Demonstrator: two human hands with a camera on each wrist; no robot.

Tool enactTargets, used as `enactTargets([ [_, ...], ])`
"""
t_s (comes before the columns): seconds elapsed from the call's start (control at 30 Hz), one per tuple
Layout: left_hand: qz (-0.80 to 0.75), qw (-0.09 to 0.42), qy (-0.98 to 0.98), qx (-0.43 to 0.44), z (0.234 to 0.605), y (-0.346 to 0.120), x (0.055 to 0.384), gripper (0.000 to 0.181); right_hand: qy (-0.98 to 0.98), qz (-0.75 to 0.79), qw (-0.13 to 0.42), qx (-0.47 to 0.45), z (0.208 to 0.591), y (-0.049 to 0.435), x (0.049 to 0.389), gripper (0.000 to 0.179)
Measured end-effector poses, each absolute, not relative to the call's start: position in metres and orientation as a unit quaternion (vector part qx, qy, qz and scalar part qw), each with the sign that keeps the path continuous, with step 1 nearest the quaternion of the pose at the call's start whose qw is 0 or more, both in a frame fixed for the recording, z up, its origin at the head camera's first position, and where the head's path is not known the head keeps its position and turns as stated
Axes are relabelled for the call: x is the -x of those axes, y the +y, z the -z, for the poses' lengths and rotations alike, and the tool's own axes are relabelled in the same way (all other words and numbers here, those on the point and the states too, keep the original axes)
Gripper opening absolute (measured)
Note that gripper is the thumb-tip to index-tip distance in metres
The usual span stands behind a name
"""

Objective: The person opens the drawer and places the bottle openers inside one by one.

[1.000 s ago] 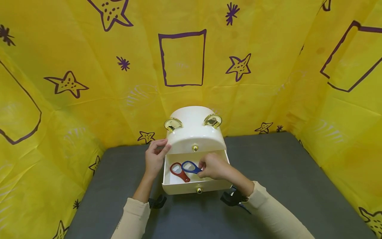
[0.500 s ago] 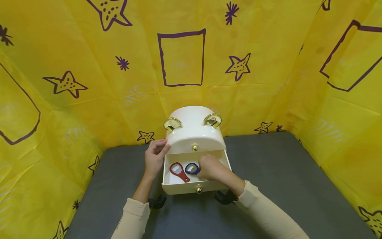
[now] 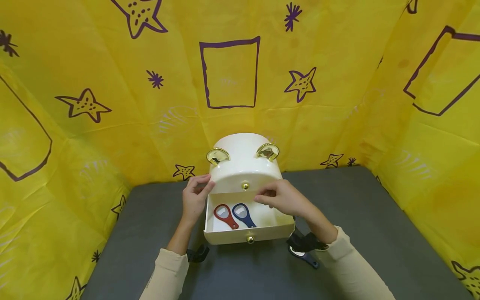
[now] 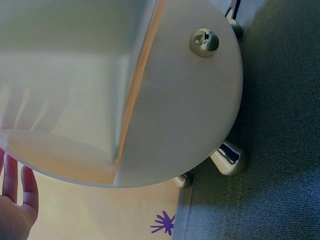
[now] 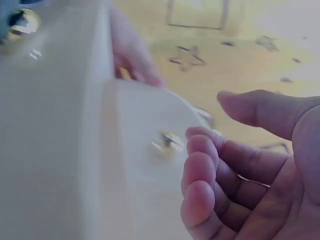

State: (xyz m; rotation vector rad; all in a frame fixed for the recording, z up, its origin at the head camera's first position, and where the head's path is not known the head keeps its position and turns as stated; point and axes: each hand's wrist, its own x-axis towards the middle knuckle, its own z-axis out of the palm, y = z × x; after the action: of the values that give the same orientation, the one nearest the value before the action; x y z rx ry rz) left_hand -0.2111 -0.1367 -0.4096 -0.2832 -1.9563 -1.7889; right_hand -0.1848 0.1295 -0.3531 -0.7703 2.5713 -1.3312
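Observation:
A white rounded cabinet (image 3: 243,160) with gold ears has its lower drawer (image 3: 228,238) pulled out. Inside the drawer lie a red teardrop-shaped bottle opener (image 3: 231,221) and a blue one (image 3: 246,218), side by side and apart. My left hand (image 3: 193,198) touches the cabinet's left side with its fingertips; in the left wrist view its fingers (image 4: 30,192) are fairly straight. Above the drawer's right side hovers my right hand (image 3: 285,200). In the right wrist view its thumb stands apart from bent fingers (image 5: 197,200), with nothing between them.
Another dark blue bottle opener (image 3: 309,260) lies on the grey table (image 3: 348,208) right of the drawer, partly hidden by the black wrist strap (image 3: 303,241). Yellow patterned cloth (image 3: 168,116) encloses the back and sides. A gold knob (image 3: 250,239) projects from the drawer front.
My right hand has let go of the blue bottle opener and risen up and to the right. The opener now lies angled beside the red one. My left hand has stayed put.

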Motion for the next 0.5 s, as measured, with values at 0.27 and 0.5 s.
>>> enactTargets([
  [0.27, 0.648, 0.23, -0.719, 0.103, 0.41, -0.137, 0.212, 0.02, 0.861, 0.473, 0.038, 0.181, 0.343, 0.181, 0.183, 0.02],
  [0.5, 0.651, 0.228, -0.716, 0.107, 0.411, -0.138, 0.212, 0.02, 0.87, 0.482, 0.008, 0.105, 0.353, 0.208, 0.185, 0.027],
])
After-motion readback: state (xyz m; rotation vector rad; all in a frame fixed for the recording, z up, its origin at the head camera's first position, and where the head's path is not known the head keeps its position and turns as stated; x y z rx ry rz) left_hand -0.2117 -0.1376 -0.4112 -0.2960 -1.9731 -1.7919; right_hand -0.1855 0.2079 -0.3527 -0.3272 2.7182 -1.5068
